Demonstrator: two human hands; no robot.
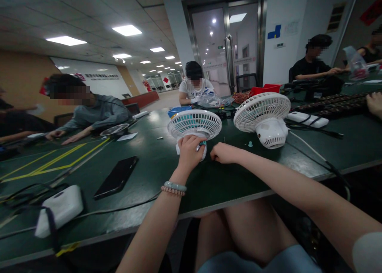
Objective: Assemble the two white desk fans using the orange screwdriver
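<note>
My left hand [190,150] is wrapped round the base of a small white desk fan [194,124] that stands on the green table [149,173], its round grille tilted upward. My right hand [224,153] rests on the table just right of that fan, fingers curled into a loose fist; whether it holds anything is hidden. A second white fan [262,113] stands further right, untouched. A small teal part [250,144] lies on the table between the fans.
A black phone [117,176] lies to the left, a white box with black cables [59,209] at the near left. Other people work along the far side and both ends. A red bin [264,90] and plastic bags sit behind the fans.
</note>
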